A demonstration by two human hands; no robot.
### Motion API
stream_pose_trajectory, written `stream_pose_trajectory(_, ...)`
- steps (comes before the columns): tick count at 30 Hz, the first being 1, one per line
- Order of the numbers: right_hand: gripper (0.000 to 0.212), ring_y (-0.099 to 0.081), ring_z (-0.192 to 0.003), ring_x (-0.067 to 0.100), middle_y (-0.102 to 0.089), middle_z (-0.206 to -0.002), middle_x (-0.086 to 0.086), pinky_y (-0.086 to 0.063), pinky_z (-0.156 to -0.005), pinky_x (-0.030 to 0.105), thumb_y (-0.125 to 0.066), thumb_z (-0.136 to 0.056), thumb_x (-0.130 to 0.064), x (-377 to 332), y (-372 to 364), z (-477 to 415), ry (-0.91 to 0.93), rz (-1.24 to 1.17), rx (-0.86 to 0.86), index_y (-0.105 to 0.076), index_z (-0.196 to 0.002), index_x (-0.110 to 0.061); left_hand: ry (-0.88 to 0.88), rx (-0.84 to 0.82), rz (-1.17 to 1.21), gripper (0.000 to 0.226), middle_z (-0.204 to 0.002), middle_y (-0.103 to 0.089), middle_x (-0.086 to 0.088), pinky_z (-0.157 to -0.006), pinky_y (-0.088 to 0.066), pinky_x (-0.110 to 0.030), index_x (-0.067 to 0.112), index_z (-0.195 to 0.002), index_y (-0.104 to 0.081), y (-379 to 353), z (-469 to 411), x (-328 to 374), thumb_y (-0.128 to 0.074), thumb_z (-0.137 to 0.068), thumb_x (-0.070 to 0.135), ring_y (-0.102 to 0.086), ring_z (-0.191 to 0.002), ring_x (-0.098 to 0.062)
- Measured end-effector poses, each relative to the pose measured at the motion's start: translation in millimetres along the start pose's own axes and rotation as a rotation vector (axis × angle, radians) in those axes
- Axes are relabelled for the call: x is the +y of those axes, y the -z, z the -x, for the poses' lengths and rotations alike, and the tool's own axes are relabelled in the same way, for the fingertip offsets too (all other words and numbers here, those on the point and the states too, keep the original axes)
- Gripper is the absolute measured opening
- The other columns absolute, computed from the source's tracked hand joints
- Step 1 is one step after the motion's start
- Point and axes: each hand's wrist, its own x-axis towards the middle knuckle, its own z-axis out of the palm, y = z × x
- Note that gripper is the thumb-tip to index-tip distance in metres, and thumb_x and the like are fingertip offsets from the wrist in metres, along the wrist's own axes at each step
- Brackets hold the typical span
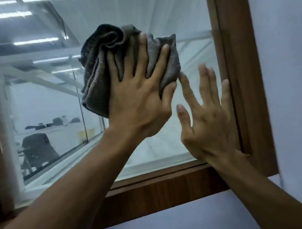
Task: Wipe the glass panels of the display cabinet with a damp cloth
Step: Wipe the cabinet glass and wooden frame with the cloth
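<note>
Glass panel (51, 101), clear, set in brown wooden frame (233, 44) of display cabinet, head view: crumpled dark grey cloth (96, 77) against upper middle of pane, pressed there by left hand (141, 106), fingers spread and straight, none curled round it; right hand (211, 123) splayed flat on glass beside right frame, holding nothing. Wiping judged under way; share cleaned cannot be told, reflections masking streaks. Other panels out of view

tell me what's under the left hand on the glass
A bunched grey cloth lies under the left hand, whose spread fingers press it against the glass panel. The patch of glass behind the cloth is covered and cannot be seen.
</note>
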Motion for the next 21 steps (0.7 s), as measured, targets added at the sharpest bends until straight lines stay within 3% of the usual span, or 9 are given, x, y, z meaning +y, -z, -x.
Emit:
stream_pose_trajectory(3,0.065,-0.002,-0.160,0.034,-0.010,-0.171,0.021,-0.010,-0.128,0.058,-0.038,-0.105,-0.046,12.9,2.7,4.3,0.006,-0.014,0.034,-0.026,-0.163,-0.019,-0.164,-0.008,0.033,0.064,-0.174,0.002,-0.014,-0.127,0.004,-0.060,0.021,-0.167,-0.010,-10.8,7.1,17.6,-0.023,-0.110,0.047,0.005,-0.161,-0.034)
stream_pose_trajectory(6,0.067,0.003,-0.160,0.032,-0.006,-0.172,0.020,-0.007,-0.131,0.046,-0.041,-0.105,-0.049,25.7,12.9,15.3,-0.004,-0.009,0.008,-0.024,-0.164,-0.020,-0.244,-0.031,0.091,0.066,-0.174,-0.002,-0.015,-0.127,-0.005,-0.062,0.019,-0.167,-0.014,-14.5,4.6,8.8,-0.028,-0.109,0.048,0.003,-0.161,-0.034)
stream_pose_trajectory(9,0.067,0.004,-0.160,0.033,-0.006,-0.173,0.015,0.002,-0.128,0.058,-0.037,-0.104,-0.048,29.8,20.6,33.9,-0.052,0.142,0.001,-0.023,-0.164,-0.021,-0.176,0.009,0.056,0.068,-0.173,-0.004,-0.017,-0.127,0.015,-0.053,0.020,-0.167,-0.017,-12.0,-15.6,27.2,-0.027,-0.107,0.052,0.001,-0.161,-0.036)
stream_pose_trajectory(11,0.071,0.004,-0.160,0.033,-0.006,-0.173,0.010,0.000,-0.125,0.067,-0.036,-0.102,-0.049,35.6,24.7,51.7,-0.115,0.177,-0.011,-0.020,-0.165,-0.020,-0.143,0.018,0.051,0.069,-0.173,-0.003,-0.019,-0.121,0.024,-0.046,0.021,-0.167,-0.017,-13.3,-22.6,48.9,-0.027,-0.107,0.052,0.002,-0.160,-0.038)
stream_pose_trajectory(16,0.092,0.001,-0.161,0.028,-0.002,-0.173,0.017,-0.008,-0.129,0.054,-0.047,-0.097,-0.052,47.8,32.0,73.4,-0.177,0.021,-0.006,-0.010,-0.163,-0.001,-0.290,-0.073,0.163,0.070,-0.173,0.002,-0.019,-0.126,-0.008,-0.063,0.016,-0.167,-0.014,-34.8,-12.8,78.7,-0.030,-0.107,0.049,0.005,-0.160,-0.039)
stream_pose_trajectory(21,0.104,-0.002,-0.161,0.030,-0.007,-0.171,0.020,-0.009,-0.130,0.050,-0.050,-0.091,-0.064,51.7,38.3,78.1,-0.151,0.014,-0.019,-0.014,-0.161,0.005,-0.412,-0.124,0.178,0.070,-0.174,-0.001,-0.013,-0.127,-0.010,-0.060,0.015,-0.167,-0.014,-35.6,10.7,81.3,-0.027,-0.108,0.050,0.005,-0.161,-0.033)
